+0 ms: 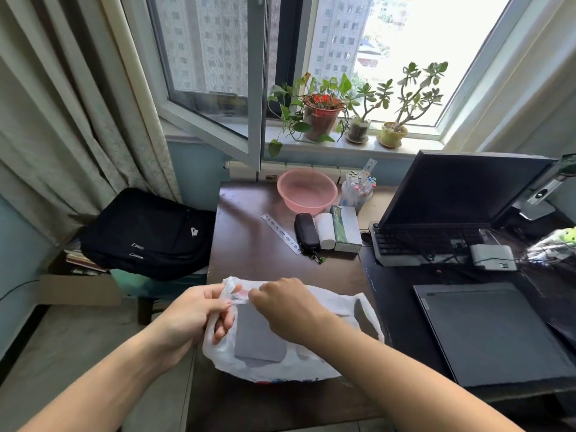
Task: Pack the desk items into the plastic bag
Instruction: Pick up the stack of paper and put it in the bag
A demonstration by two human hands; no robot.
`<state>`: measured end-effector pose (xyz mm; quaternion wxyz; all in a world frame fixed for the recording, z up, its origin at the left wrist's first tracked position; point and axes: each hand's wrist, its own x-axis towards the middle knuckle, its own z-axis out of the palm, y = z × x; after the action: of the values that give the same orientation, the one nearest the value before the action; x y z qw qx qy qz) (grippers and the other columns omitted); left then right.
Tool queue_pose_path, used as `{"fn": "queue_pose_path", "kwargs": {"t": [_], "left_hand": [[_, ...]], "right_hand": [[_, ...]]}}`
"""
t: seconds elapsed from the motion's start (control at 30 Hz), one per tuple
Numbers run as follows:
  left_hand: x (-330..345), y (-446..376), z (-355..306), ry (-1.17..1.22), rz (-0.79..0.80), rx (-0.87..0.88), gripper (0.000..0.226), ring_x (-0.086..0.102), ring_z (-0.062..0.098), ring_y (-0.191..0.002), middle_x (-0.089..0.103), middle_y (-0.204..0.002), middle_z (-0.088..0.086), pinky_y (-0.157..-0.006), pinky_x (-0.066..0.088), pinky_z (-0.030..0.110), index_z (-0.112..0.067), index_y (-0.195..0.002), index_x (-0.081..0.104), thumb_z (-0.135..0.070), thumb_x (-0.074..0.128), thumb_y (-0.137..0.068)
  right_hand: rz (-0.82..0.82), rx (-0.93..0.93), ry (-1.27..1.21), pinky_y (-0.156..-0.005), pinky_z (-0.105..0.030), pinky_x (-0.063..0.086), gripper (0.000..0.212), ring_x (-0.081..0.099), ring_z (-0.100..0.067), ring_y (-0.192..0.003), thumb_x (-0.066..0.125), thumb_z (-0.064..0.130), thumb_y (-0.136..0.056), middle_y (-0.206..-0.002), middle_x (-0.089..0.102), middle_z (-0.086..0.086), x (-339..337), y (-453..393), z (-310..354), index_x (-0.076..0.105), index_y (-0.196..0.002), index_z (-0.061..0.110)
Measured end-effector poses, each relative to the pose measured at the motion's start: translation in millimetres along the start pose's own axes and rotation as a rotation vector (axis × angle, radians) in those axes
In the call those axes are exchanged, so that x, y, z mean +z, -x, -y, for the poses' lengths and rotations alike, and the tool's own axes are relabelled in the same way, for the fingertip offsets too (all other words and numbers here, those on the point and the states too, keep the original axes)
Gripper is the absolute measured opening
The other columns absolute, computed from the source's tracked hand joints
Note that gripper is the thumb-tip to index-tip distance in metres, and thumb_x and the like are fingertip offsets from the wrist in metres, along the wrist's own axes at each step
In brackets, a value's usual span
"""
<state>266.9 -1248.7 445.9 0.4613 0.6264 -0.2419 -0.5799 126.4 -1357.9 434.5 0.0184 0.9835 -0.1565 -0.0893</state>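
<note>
A white plastic bag (pixel 274 366) lies on the near part of the dark brown desk (pixel 249 244), with a grey flat item showing through it. My left hand (pixel 199 310) grips the bag's left handle and rim. My right hand (pixel 283 304) pinches the same rim beside it. Further back on the desk lie a metal ruler (pixel 280 233), a black zip case (pixel 307 232), a white roll (pixel 324 230) and a green-and-white box (pixel 346 227).
A pink basin (pixel 307 190) and a cup of markers (pixel 358 190) stand at the desk's back. To the right are a monitor (pixel 461 188), keyboard (pixel 420 241) and closed grey laptop (pixel 489 332). A black backpack (pixel 146 235) sits left of the desk. Potted plants line the windowsill.
</note>
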Motion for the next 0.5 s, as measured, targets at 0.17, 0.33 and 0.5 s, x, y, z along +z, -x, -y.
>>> {"fn": "queue_pose_path", "kwargs": {"t": [0.17,0.33,0.5], "left_hand": [[-3,-7,3,0.050,-0.025,-0.025,0.032,0.043,0.017,-0.042,0.055,-0.057,0.013,-0.043,0.039,0.027,-0.008,-0.118,0.061,0.002,0.038,-0.098],[1,-14,9,0.020,0.013,-0.044,0.028,0.042,0.017,-0.042,0.054,-0.056,0.012,-0.041,0.038,0.023,0.017,-0.116,0.055,0.001,0.040,-0.097],[-1,-21,14,-0.004,0.037,-0.067,0.031,0.041,0.016,-0.042,0.055,-0.056,0.011,-0.044,0.037,0.024,0.017,-0.121,0.052,-0.001,0.040,-0.098]], "right_hand": [[0.114,0.068,-0.106,-0.059,-0.037,0.037,0.019,0.059,-0.039,-0.073,0.050,-0.014,-0.080,-0.084,0.064,-0.023,49,4,-4,0.054,-0.082,0.005],[0.171,0.113,-0.156,-0.060,-0.037,0.041,0.022,0.064,-0.040,-0.080,0.050,-0.014,-0.083,-0.090,0.066,-0.022,85,-8,1,0.065,-0.093,-0.001],[0.242,0.105,-0.318,-0.071,-0.038,0.045,0.027,0.062,-0.034,-0.094,0.071,0.016,-0.084,-0.105,0.065,-0.018,101,-14,10,0.063,-0.105,0.002]]}}
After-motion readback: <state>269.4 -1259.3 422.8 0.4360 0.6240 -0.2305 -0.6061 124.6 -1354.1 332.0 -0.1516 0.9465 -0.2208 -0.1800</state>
